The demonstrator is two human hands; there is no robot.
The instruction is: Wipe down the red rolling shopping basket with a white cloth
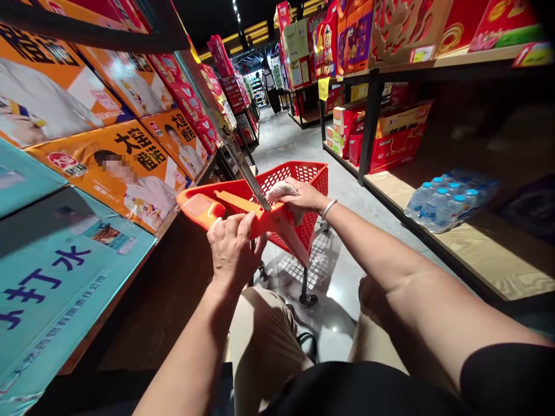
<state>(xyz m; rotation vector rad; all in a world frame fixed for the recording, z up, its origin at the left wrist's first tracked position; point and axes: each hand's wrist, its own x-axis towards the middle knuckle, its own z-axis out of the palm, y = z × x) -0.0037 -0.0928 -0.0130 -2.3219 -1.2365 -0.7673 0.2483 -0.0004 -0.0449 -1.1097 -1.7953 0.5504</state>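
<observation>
We wipe the red shopping cart (299, 190) — our left hand (234, 245) grips its orange handle (208, 208), our right hand (303, 196) presses a cloth (280, 189) on the rim; basket sides look untouched.

Red-orange perforated plastic shopping basket (299, 190): glossy, smooth; pale grey cloth rag (280, 190): soft, matt; grey tile floor (338, 277): polished; light wood-grain shelf board (498, 254): matt.

A narrow shop aisle of glossy grey floor tiles (299, 144) runs between dark-framed wooden shelves (489, 254) stacked with orange printed cartons (130, 167), red gift boxes (390, 147) and a shrink-wrapped pack of water bottles (451, 199), under yellow ceiling light strips (255, 32).
</observation>
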